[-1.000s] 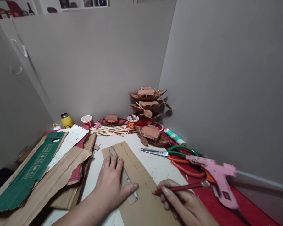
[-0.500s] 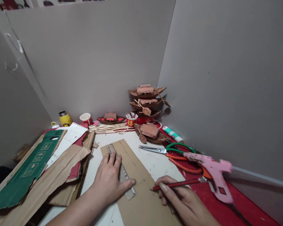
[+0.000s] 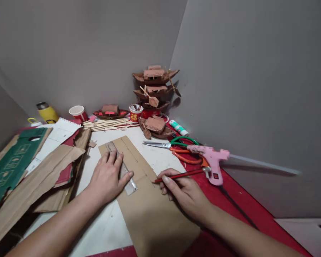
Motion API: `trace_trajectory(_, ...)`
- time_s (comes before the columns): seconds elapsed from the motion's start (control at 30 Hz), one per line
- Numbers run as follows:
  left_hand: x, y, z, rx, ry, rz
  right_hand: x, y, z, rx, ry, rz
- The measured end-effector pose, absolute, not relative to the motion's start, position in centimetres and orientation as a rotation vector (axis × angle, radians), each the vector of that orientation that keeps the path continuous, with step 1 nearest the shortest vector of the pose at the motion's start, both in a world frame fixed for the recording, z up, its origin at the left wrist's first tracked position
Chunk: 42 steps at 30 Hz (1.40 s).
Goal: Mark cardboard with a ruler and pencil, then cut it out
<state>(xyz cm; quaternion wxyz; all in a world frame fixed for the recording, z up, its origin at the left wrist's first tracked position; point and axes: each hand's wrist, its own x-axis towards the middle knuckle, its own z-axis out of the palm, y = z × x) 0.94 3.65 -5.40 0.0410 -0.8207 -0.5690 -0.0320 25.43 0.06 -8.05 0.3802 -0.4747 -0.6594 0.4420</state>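
A strip of brown cardboard [image 3: 147, 210] lies at a slant on the white tabletop, with thin pencil lines along its right part. My left hand [image 3: 105, 176] rests on a clear ruler [image 3: 131, 187], its fingers flat and its thumb spread toward the ruler's near end. In my right hand [image 3: 182, 189] a red pencil [image 3: 172, 176] is pinched between thumb and fingers. The pencil's tip is at the right edge of the cardboard, beside the marked line; whether it touches cannot be made out.
Scissors [image 3: 157, 144] and a pink glue gun [image 3: 212, 160] lie right of the cardboard. Torn cardboard [image 3: 18, 157] is piled left. Model boats [image 3: 155, 125], sticks [image 3: 109, 124], a paper cup [image 3: 79, 113] and a yellow bottle [image 3: 47, 113] stand or lie near the grey wall.
The whole view has tilted down and shifted, so everything appears higher and further left. Both hands keep their holds, the left on the ruler, the right round the pencil near the cardboard's edge.
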Motion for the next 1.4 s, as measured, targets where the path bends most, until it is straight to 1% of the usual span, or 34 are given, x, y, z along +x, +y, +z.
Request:
trace_trajectory(0.43, 1.1, 3.7, -4.9, -2.477, -1.660, -0.039, 25.5, -0.3, -7.8, -1.215, -1.556, 1.222)
trace_trajectory(0.63, 0.5, 2.7, -3.2, -2.589, -1.506, 0.127, 25.6, -0.2, -7.7, -1.206, -1.541, 1.219)
trace_trajectory(0.77, -0.7, 2.5, -3.1, -2.672, -1.424, 0.183, 25.8, -0.2, -7.7, -1.215, -1.519, 1.223)
trace_trajectory(1.0, -1.6, 3.1, -4.0, -2.740, -1.413, 0.069, 25.9, -0.3, -7.6, -1.210, -1.539, 1.211)
trace_trajectory(1.4, -0.5, 2.6, -3.4, -2.922, -1.383, -0.186, 25.9, -0.3, -7.0, -1.232, -1.618, 1.123)
